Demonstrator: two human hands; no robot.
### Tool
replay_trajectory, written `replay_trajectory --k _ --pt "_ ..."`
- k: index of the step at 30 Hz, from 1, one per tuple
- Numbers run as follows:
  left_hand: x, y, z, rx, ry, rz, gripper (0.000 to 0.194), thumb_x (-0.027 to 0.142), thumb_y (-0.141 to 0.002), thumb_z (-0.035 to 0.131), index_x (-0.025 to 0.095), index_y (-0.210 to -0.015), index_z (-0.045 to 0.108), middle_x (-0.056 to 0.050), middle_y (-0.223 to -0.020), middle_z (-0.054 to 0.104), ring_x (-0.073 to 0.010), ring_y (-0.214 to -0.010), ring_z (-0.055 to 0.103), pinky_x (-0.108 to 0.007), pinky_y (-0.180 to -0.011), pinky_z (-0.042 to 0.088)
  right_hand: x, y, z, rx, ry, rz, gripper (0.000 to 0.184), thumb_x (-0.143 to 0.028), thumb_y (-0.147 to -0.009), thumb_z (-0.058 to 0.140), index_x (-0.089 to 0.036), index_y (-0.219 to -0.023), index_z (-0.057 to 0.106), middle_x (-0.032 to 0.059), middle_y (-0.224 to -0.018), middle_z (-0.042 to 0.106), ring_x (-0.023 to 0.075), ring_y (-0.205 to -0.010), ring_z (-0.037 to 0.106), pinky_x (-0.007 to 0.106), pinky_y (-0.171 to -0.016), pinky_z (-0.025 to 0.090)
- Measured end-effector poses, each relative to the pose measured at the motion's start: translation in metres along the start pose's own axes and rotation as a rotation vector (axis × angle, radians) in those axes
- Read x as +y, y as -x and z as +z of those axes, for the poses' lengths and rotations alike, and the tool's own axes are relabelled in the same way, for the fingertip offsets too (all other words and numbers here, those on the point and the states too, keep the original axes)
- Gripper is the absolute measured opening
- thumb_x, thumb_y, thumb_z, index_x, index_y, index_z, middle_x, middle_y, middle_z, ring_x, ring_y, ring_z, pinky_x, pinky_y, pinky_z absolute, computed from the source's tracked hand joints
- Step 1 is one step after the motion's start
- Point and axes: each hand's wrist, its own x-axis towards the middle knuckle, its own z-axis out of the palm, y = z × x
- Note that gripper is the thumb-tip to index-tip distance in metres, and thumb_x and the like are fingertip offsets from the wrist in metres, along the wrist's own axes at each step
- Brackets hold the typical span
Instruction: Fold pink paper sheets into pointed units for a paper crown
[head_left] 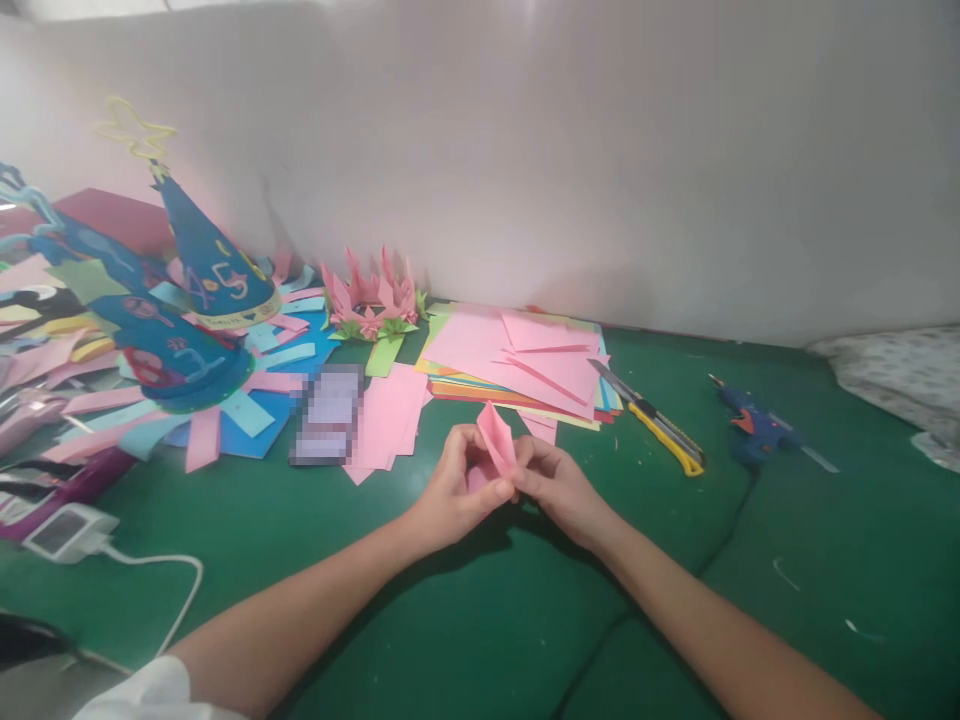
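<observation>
A small folded piece of pink paper [495, 437] is pinched between my two hands above the green table. My left hand [459, 485] grips it from the left, thumb in front and fingers curled behind. At its lower right edge, my right hand [553, 483] closes thumb and fingertips on the same piece. The paper stands up to a point, with an opening along its front. My fingers hide its lower part. Just behind my hands lies a stack of pink and coloured paper sheets [480, 345]. Smaller pink sheets [391, 415] rest to the left.
A yellow box cutter [660, 430] and a blue glue gun [761, 425] with a dark cord lie on the right. At left are a phone [328, 415], blue cone hats [214, 255], paper strips and a white charger [71, 533]. A pink-green folded-paper ring [373, 300] sits near the wall.
</observation>
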Motion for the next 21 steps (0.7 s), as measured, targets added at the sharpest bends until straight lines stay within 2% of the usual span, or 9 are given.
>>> replay_trajectory --k 3,6,11,15,17,21 --pt "0.001 0.002 0.003 -0.015 0.122 -0.05 0.046 0.055 -0.08 0.058 0.02 -0.095 0.033 0.0 -0.087 0.041 -0.0112 -0.075 0.047 -0.027 -0.069 0.044 0.0 0.002 0.006 -0.027 0.05 0.009 0.032 -0.037 -0.068 0.076 -0.019 -0.062 0.05 -0.0042 -0.067 0.051 0.0091 -0.06 0.047 0.023 -0.058 0.039" --pt "0.003 0.002 0.004 0.065 0.063 -0.107 0.043 0.054 -0.081 0.057 0.02 -0.093 0.034 0.002 -0.083 0.037 -0.0099 -0.074 0.042 -0.024 -0.067 0.041 0.0 0.002 0.009 -0.048 0.092 0.003 0.032 -0.035 -0.066 0.077 -0.019 -0.061 0.05 -0.0043 -0.068 0.05 0.0099 -0.063 0.047 0.023 -0.06 0.039" --pt "0.008 -0.002 0.001 0.063 0.087 -0.143 0.045 0.054 -0.079 0.06 0.02 -0.094 0.034 0.003 -0.082 0.039 -0.0091 -0.069 0.043 -0.023 -0.063 0.041 -0.001 0.003 0.008 -0.018 0.118 0.006 0.031 -0.039 -0.07 0.073 -0.02 -0.063 0.05 -0.0036 -0.069 0.05 0.0102 -0.061 0.046 0.024 -0.059 0.039" --pt "0.013 -0.005 -0.005 0.127 0.094 -0.162 0.037 0.046 -0.079 0.061 0.019 -0.091 0.039 0.002 -0.085 0.042 -0.0098 -0.074 0.046 -0.023 -0.067 0.042 -0.005 0.003 0.005 -0.007 0.102 0.005 0.031 -0.039 -0.07 0.072 -0.019 -0.063 0.049 -0.0034 -0.067 0.049 0.0104 -0.06 0.046 0.024 -0.059 0.039" --pt "0.013 -0.007 -0.008 0.163 0.122 -0.186 0.035 0.04 -0.077 0.064 0.019 -0.092 0.04 0.002 -0.084 0.043 -0.0093 -0.074 0.047 -0.022 -0.068 0.043 -0.006 0.002 0.001 0.042 0.076 -0.013 0.031 -0.038 -0.071 0.072 -0.019 -0.064 0.049 -0.0036 -0.066 0.048 0.0107 -0.06 0.047 0.024 -0.059 0.039" --pt "0.009 -0.014 -0.019 0.258 0.206 -0.207 0.042 0.03 -0.072 0.066 0.021 -0.099 0.036 0.006 -0.076 0.045 -0.0059 -0.059 0.044 -0.018 -0.055 0.038 -0.005 -0.003 -0.013 0.245 0.035 -0.041 0.031 -0.039 -0.069 0.073 -0.02 -0.067 0.047 -0.0038 -0.066 0.048 0.0108 -0.059 0.045 0.024 -0.056 0.038"
